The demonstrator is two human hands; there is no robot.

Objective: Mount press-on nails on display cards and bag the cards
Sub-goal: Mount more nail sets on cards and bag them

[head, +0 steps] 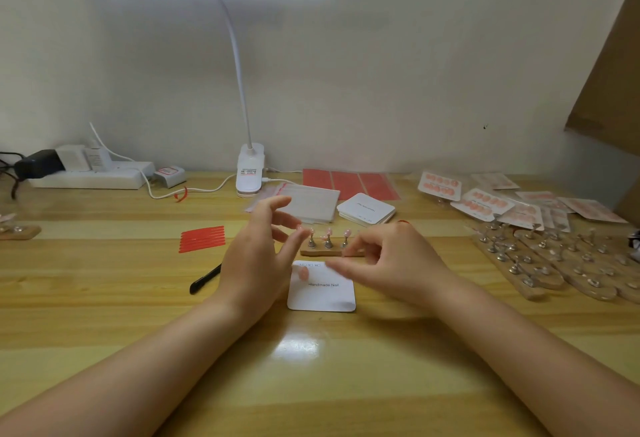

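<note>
**A:** So, where does it stand?

**B:** One white display card lies flat on the wooden table between both hands, with a single pink nail stuck at its top left corner. Just behind it is a small wooden stand with three metal holders, each carrying a pink nail.

**A:** And the hands?

**B:** The left hand hovers with fingers spread and loose, gripping nothing. The right hand is over the card's top right, fingers curled in — it's motion-blurred, so I can't tell whether it pinches a nail or nothing at all.

**A:** What could go wrong?

**B:** The card is unweighted; a brush from either wrist would probably slide it and skew the row. A nail pressed down crooked likely won't lift cleanly off the adhesive. The stand sits close behind the fingers too — a knock could tip its holders.

**A:** The rest?

**B:** A stack of blank cards and clear bags wait further back, red adhesive strips lie to the left, and finished bagged cards pile at the right.
</note>
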